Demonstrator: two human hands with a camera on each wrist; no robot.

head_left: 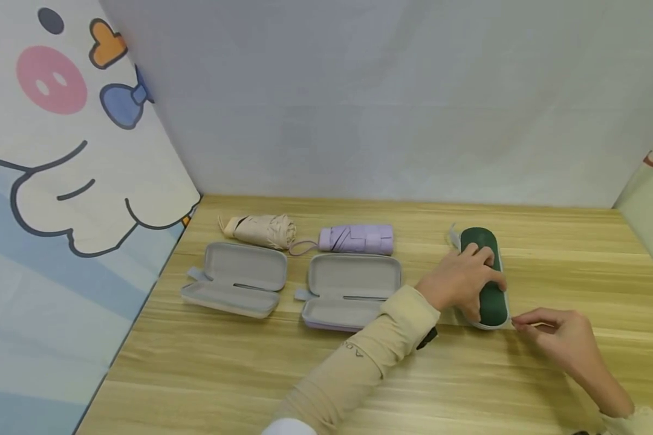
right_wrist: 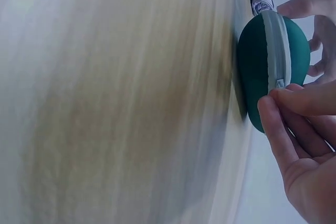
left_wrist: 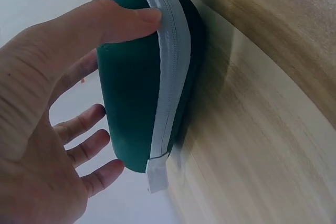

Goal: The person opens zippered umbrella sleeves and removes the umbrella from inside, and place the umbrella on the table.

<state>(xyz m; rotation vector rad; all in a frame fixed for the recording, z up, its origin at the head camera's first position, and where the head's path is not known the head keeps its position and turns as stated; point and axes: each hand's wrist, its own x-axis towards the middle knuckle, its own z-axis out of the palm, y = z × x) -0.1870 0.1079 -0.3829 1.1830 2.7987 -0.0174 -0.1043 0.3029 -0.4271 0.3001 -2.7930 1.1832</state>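
Note:
A dark green zip case (head_left: 492, 309) with a pale grey zipper band lies lengthwise on the right of the table, its lid down. Over its top my left hand (head_left: 459, 281) grips it. In the left wrist view the thumb presses by the zipper band (left_wrist: 173, 66), while the other fingers spread along the far side. My right hand (head_left: 566, 341) is at the case's near end. Between thumb and forefinger it pinches the small zipper pull (right_wrist: 280, 83), partly hidden by the fingertips. A grey fabric tab (left_wrist: 157, 177) sticks out at the other end.
Left of the case, two grey-lined cases stand open, one cream (head_left: 245, 275) and one lilac (head_left: 354, 275), the latter partly behind my left sleeve. Behind them lie a folded beige umbrella (head_left: 261, 231) and a folded lilac umbrella (head_left: 359, 238). A pale curtain (head_left: 386, 121) hangs behind the table.

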